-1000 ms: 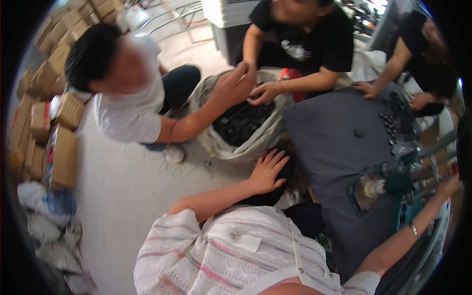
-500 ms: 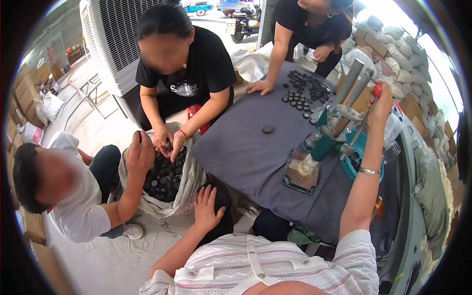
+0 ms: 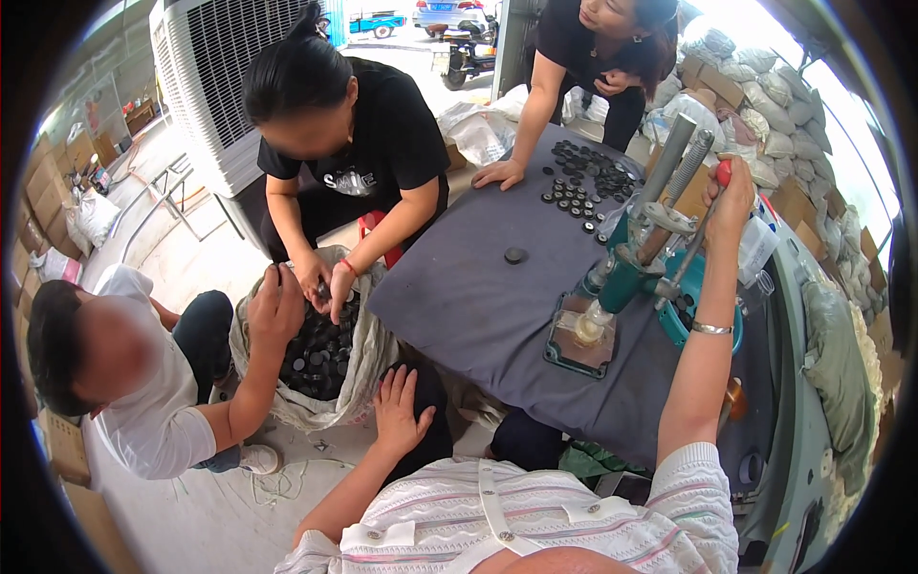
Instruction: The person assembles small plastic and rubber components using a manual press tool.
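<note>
My left hand [image 3: 402, 409] lies flat with its fingers spread on my dark-clad knee, just beside the white woven sack [image 3: 251, 368]. On the right, my raised right hand [image 3: 731, 206] is wrapped round the red-knobbed lever [image 3: 703, 232] of a green hand press [image 3: 623, 285]. The press stands on the grey cloth-covered table [image 3: 449, 287], its ram down over a square base plate [image 3: 559, 354]; what lies under the ram is hard to make out. A single round black piece [image 3: 516, 255] lies to its left. Several more black pieces [image 3: 588, 177] spread across the far part of the table.
A teal basket [image 3: 738, 330] with black pieces stands behind the press. Two co-workers handle black pieces above the sack, full of them; a third leans a hand [image 3: 499, 173] on the table's far edge. Filled bags [image 3: 779, 105] are piled at the right.
The whole picture has shifted slightly. The co-worker beyond the sack has bent the head lower, and the far co-worker's head has turned up. My hands keep their places on knee and lever.
</note>
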`<state>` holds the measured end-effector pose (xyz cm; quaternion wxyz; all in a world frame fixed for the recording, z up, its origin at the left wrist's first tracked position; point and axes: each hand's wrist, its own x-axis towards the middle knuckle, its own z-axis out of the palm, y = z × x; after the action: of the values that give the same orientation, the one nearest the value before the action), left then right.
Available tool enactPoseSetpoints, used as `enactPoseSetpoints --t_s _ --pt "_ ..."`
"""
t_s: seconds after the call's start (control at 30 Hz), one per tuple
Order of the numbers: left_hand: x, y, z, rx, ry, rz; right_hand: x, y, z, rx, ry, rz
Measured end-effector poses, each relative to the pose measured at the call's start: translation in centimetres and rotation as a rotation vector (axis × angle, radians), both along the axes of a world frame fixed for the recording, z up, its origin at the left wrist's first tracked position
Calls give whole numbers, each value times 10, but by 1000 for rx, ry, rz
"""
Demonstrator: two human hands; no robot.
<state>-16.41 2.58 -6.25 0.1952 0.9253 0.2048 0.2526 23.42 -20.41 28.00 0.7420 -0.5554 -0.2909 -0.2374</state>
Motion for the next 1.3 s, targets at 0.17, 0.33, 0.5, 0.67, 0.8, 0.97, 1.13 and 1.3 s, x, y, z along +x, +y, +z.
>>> enactPoseSetpoints --t_s 0.17,0.33,0.5,0.67,0.8,0.97,1.13,1.3 --pt "0 0 0 2 9 -1 -4 1 1 3 34 -21" --pt "-3 -1 -2 0 -4 -1 -7 -3 1 -13 15 -42" --pt "-6 -1 -3 -9 6 7 10 0 -4 -33 21 -47" --pt "0 -1 10 -24 -12 -17 18 -16 4 -82 3 -60" --pt "1 8 7 -77 14 -27 26 -9 6 -74 64 1" --pt "-1 3 10 -51 -112 -75 26 -9 2 -44 60 -6" --pt "17 -10 48 -30 -262 -219 16 -4 1 -56 52 -60" --pt "42 -12 59 -166 -378 -312 7 2 4 -20 65 -47"
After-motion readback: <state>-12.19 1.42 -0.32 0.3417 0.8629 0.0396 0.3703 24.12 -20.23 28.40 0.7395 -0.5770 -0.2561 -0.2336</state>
